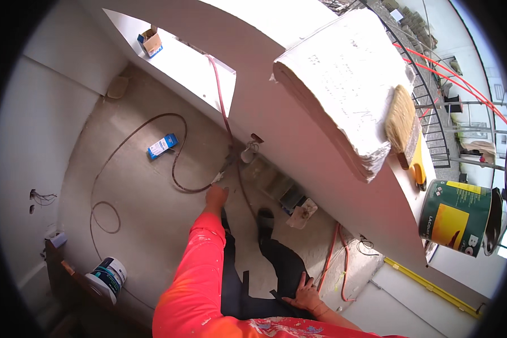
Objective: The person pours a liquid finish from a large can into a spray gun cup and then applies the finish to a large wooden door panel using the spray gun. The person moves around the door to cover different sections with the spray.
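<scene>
My left arm, in a paint-spotted orange-red sleeve, reaches down toward the floor. My left hand [216,197] looks closed there, with a small pale piece [217,178] at its far side; what it holds is too small to name. Right beside it runs a thin reddish hose [181,183] that loops over the floor. My right hand [306,294] rests on my bent right knee, fingers apart and holding nothing. Beyond my left hand, near the wall, sits a small pale round item [248,154]. A blue and white carton [162,146] lies on the floor farther off.
On the white ledge to the right are a stack of white sheets [343,79], a wide brush [401,124] and a green can [455,218]. A long tray [267,179] lies along the wall. A white bucket [111,273] stands at left; a small box [150,43] sits in the wall opening.
</scene>
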Demonstrator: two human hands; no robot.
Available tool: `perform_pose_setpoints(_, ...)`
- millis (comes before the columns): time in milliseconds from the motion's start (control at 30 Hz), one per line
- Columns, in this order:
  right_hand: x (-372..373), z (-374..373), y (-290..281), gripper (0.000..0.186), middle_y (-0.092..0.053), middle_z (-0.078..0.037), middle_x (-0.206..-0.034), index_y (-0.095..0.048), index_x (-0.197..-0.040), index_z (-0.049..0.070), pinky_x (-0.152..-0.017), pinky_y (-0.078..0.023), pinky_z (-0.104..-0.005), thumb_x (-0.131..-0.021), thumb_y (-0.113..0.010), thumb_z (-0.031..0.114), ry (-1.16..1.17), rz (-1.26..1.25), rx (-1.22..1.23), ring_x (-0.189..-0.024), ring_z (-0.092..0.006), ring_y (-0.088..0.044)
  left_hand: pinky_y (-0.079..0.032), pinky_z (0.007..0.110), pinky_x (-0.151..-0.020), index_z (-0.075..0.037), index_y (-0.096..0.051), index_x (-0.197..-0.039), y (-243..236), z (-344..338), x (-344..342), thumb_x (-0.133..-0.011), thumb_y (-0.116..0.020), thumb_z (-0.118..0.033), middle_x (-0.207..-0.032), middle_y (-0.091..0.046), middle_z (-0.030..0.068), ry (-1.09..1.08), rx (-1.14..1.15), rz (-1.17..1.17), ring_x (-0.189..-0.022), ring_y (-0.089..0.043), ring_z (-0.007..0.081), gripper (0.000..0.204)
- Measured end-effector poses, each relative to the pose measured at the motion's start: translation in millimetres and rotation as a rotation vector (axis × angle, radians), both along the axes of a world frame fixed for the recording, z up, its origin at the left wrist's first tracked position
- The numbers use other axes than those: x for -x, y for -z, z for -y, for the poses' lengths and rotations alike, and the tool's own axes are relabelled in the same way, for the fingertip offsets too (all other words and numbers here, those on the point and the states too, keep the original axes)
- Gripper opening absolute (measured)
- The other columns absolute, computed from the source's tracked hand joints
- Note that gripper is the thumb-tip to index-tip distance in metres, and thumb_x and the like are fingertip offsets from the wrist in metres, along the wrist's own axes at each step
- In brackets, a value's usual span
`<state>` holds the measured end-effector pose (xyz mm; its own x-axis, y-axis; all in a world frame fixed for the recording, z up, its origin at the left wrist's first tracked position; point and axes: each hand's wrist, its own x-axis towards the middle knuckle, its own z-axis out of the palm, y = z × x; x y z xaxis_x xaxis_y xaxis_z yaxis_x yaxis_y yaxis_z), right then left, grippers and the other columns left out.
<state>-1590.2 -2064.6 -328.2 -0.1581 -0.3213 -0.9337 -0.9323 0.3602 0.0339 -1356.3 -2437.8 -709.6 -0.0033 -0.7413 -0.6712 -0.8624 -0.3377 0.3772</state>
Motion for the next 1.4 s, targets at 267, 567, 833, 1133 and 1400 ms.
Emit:
perform_pose_setpoints(267,-7.1,2.5,54.8,0.145,-0.033,-0.052,-0.144,-0.010,-0.157,-0.017,-0.093,-0.057,-0.0518,-0.071,-0.072,0.082,-0.080,-0.070,0.263,-0.117,-0.0588,-0.059,-0.049,0.053,-0.106,0.003,-0.038,-0.150,180.7,81.8,66.6,-0.085,-0.077,-0.048,-0.132,-0.063,0.0275,-0.082,0.045,0.023,-0.126,-0.061,0.0428,0.091)
perform_pose_setpoints(567,-31.4,77.2,43.2,0.118,-0.034,-0.030,-0.157,-0.019,-0.164,0.009,-0.101,-0.055,-0.0415,-0.078,-0.088,0.052,0.162,-0.258,0.179,-0.135,-0.0390,-0.053,-0.045,0.056,-0.107,0.001,-0.038,-0.148,197.2,121.6,93.4,-0.093,-0.069,-0.040,-0.139,-0.063,0.0214,0.123,-0.172,-0.028,-0.130,-0.060,0.0403,0.075)
perform_pose_setpoints(833,15.5,66.1,55.0,0.161,-0.026,-0.054,-0.143,0.009,-0.156,-0.015,-0.099,-0.053,-0.0575,-0.065,-0.076,0.087,0.084,0.001,0.171,-0.120,-0.0698,-0.051,-0.048,0.057,-0.104,0.003,-0.046,-0.136,161.4,143.9,-42.1,-0.096,-0.062,-0.026,-0.127,-0.067,0.0295,-0.312,-0.073,-0.023,-0.120,-0.064,0.0483,0.052)
perform_pose_setpoints(1133,-68.7,258.3,-82.6,0.066,-0.047,-0.026,-0.148,-0.051,-0.147,0.003,-0.108,-0.047,-0.0505,-0.094,-0.073,0.035,-0.175,0.340,0.833,-0.129,-0.0463,-0.054,-0.049,0.051,-0.103,0.006,-0.042,-0.151,-208.1,42.7,-137.5,-0.100,-0.058,-0.028,-0.130,-0.063,0.0371,-0.409,0.155,-0.256,-0.122,-0.062,0.0504,0.063)
perform_pose_setpoints(1400,-152.0,363.4,-281.2,0.077,-0.056,-0.015,-0.120,-0.060,-0.138,0.009,-0.077,-0.043,-0.0356,-0.089,-0.064,0.068,-0.674,0.156,1.255,-0.100,-0.0244,-0.054,-0.049,0.054,-0.097,-0.004,-0.054,-0.134,-514.4,-61.7,-90.7,-0.101,-0.056,-0.032,-0.123,-0.067,0.0306,-0.220,0.272,-0.437,-0.118,-0.061,0.0522,0.043)
